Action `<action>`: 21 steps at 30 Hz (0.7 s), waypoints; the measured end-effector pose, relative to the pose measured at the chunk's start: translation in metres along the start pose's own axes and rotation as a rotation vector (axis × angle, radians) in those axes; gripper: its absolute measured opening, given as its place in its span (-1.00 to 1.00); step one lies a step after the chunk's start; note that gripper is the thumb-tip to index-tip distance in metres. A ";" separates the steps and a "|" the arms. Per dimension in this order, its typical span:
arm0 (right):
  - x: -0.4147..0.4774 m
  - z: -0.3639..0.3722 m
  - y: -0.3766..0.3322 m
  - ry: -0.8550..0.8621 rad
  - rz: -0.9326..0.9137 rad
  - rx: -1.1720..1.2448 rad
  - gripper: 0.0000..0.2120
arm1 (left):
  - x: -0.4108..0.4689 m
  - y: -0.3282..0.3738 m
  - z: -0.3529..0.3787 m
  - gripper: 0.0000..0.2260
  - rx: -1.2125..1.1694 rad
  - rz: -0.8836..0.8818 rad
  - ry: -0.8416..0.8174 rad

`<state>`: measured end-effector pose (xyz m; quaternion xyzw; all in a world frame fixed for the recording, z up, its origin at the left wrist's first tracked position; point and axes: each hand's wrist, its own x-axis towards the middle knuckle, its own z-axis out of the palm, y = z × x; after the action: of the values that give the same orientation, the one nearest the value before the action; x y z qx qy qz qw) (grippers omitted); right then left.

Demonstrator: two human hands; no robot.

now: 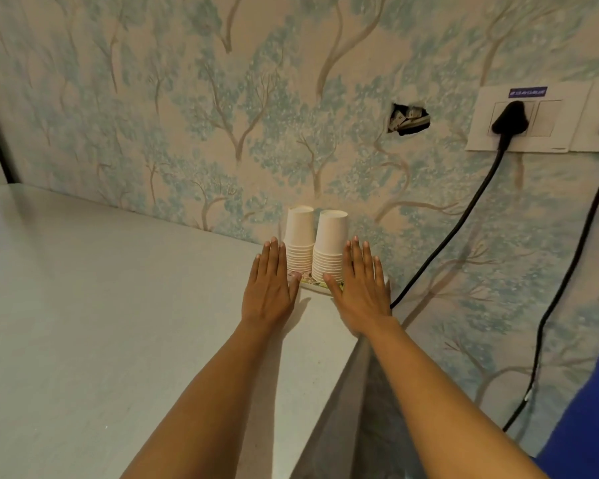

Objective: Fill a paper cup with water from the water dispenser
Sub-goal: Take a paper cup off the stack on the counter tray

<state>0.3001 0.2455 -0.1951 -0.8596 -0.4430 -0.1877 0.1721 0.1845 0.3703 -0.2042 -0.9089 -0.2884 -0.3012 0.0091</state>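
Two stacks of white paper cups stand upside down against the wall, the left stack [300, 236] and the right stack [330, 243], on a small patterned tray [312, 284]. My left hand [269, 288] lies flat, palm down, just left of the stacks. My right hand [358, 288] is flat too, its fingers in front of the right stack's base. Neither hand holds anything. No water dispenser is in view.
The pale counter [101, 305] ends at an edge on the right near my right forearm. A wall socket plate [533, 119] holds two black plugs with cables [464, 223] hanging down. A hole [408, 119] breaks the tree-patterned wallpaper. A blue object [588, 409] sits low right.
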 end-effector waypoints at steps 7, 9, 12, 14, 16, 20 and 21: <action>0.000 0.013 -0.004 -0.073 0.040 0.075 -0.32 | 0.006 -0.005 0.017 -0.46 -0.040 0.014 -0.056; -0.001 0.013 -0.004 -0.089 0.062 0.101 -0.32 | 0.006 -0.005 0.019 -0.46 -0.072 0.025 -0.081; -0.002 0.014 -0.004 -0.109 0.097 0.134 -0.32 | 0.006 -0.007 0.022 -0.47 -0.141 0.035 -0.130; -0.002 0.015 -0.004 -0.134 0.123 0.158 -0.33 | 0.007 -0.007 0.023 -0.48 -0.158 0.029 -0.192; -0.002 0.015 -0.005 -0.162 0.154 0.193 -0.35 | 0.007 -0.008 0.025 -0.49 -0.150 0.016 -0.242; -0.002 0.015 -0.004 -0.179 0.174 0.206 -0.41 | 0.006 -0.008 0.026 -0.53 -0.174 0.023 -0.220; -0.002 0.016 -0.004 -0.171 0.166 0.184 -0.43 | 0.006 -0.008 0.026 -0.54 -0.182 0.025 -0.211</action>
<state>0.2989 0.2537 -0.2092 -0.8867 -0.3987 -0.0577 0.2268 0.1978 0.3852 -0.2237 -0.9360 -0.2480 -0.2286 -0.1003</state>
